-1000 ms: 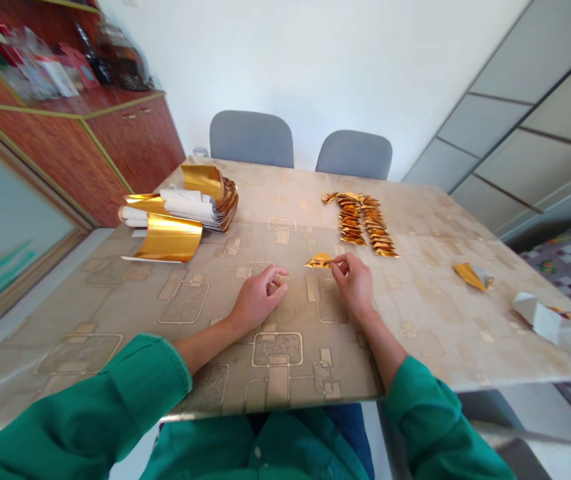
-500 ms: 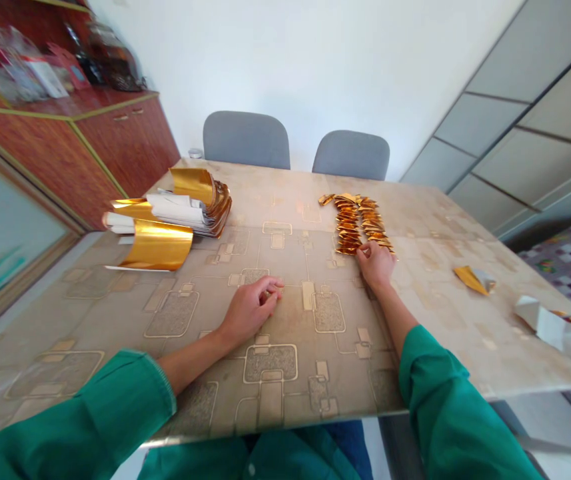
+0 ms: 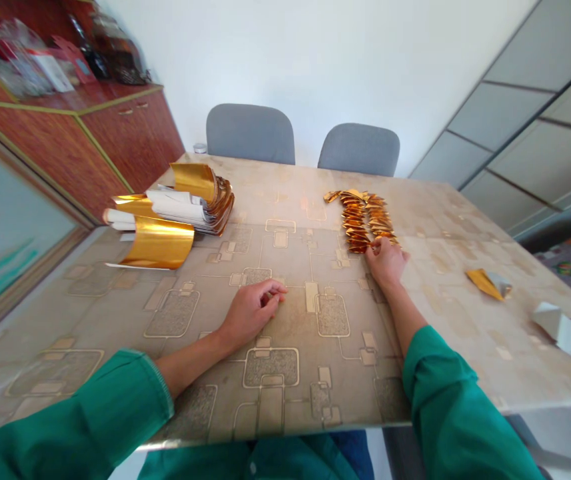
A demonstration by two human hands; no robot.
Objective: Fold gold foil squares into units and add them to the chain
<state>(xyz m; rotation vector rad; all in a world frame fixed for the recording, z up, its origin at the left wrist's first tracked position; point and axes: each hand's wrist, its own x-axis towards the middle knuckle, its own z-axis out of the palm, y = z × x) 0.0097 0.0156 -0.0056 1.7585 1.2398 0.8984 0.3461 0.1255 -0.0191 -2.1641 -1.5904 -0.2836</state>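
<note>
My right hand (image 3: 386, 261) reaches to the near end of two rows of small folded gold foil pieces (image 3: 365, 219) on the table (image 3: 285, 333). Its fingertips pinch at the nearest piece in the row. My left hand (image 3: 255, 308) rests on the table at the middle, fingers curled loosely together; whether anything is inside them is hidden. Both arms wear green sleeves.
A stack of gold foil sheets (image 3: 170, 217) with curling edges lies at the far left. A loose folded gold piece (image 3: 488, 283) and a white folded paper (image 3: 562, 325) lie at the right. Two grey chairs (image 3: 250, 133) stand behind the table, a wooden cabinet (image 3: 80, 133) at left.
My right hand carried a folded gold piece from the table's middle out to the near end of the rows. My left hand stayed in place.
</note>
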